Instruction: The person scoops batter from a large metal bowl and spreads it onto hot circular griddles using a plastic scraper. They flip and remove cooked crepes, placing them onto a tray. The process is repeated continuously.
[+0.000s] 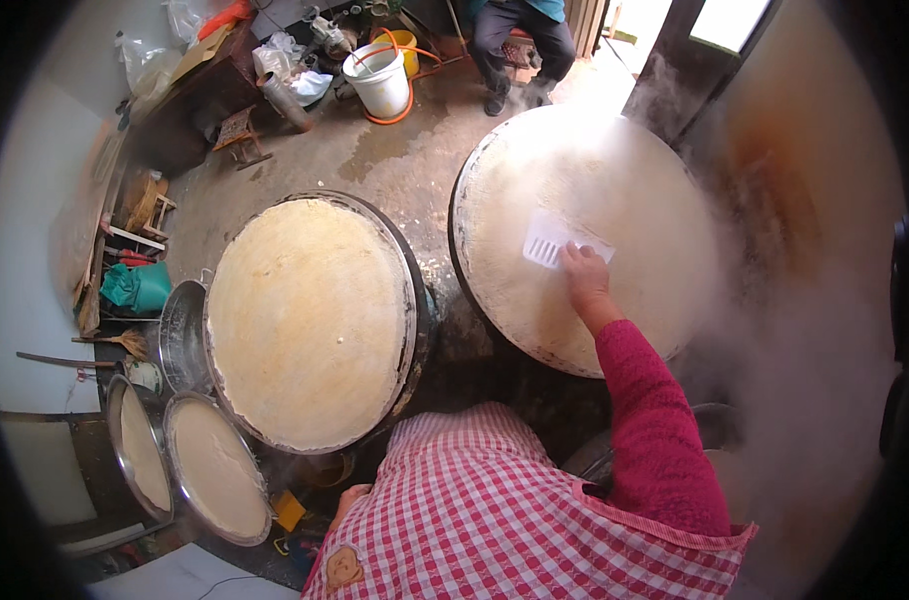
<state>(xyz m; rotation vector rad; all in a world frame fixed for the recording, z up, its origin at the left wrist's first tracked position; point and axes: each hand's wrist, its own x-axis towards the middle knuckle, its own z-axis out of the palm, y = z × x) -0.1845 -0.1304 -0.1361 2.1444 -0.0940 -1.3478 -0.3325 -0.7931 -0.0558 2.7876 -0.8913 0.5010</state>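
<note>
My right hand point(588, 278) is closed on a white slotted plastic scraper point(543, 240), out over the large round griddle point(459, 243) on the right. The scraper lies flat on, or just above, the pale batter sheet point(515, 310) that covers this griddle; which of the two, I cannot tell. Steam blurs the sheet's right side. Part of my left hand point(351, 497) shows low beside the checked apron point(455, 480), its fingers hidden. Nearest to it is a second round griddle point(415, 325), covered by a thin yellowish sheet point(310, 320).
Metal basins of pale batter point(218, 465) stand at the lower left, next to another metal basin point(183, 335). Behind the griddles are a white bucket point(380, 85) with an orange hose and a seated person point(520, 35). Steam point(765, 290) drifts along the right wall.
</note>
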